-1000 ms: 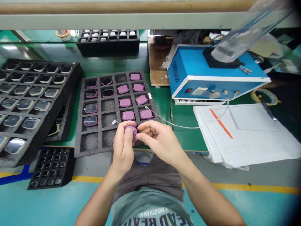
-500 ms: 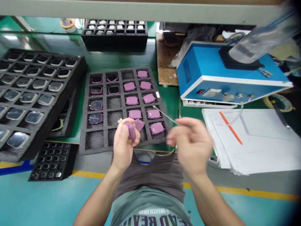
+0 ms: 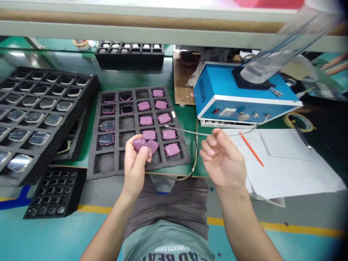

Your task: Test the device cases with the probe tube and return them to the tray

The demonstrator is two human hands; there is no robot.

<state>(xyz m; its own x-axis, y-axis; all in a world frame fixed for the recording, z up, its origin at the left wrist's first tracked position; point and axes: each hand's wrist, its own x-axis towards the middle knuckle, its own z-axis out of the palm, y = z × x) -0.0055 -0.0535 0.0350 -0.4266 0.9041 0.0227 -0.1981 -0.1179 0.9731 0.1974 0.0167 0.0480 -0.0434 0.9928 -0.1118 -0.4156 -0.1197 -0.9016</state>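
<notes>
My left hand (image 3: 135, 166) is closed around a purple watch case (image 3: 139, 144), its thumb along the lower edge. The hand hovers at the near side of a grey foam tray (image 3: 104, 163). Right behind the held case shows another purple watch case (image 3: 153, 146) in the tray, partly hidden. My right hand (image 3: 224, 159) pinches a thin whitish tube (image 3: 187, 131) between curled fingers. The tube's tip points left over the tray's right columns, apart from the held case. Its other end runs towards the front of a blue box machine (image 3: 244, 110).
Stacked foam trays of watches (image 3: 32, 101) stand on the left, with a smaller black tray (image 3: 54, 192) below. Papers (image 3: 288, 170) with an orange pen (image 3: 251, 149) lie at right. A clear cylinder (image 3: 266, 65) tops the machine. A shelf edge (image 3: 136, 32) crosses above.
The view has shifted, showing more shelf. My left hand has turned the watch case flatter. My right hand has rotated, showing its palm, still with the tube, which now lies more level.
</notes>
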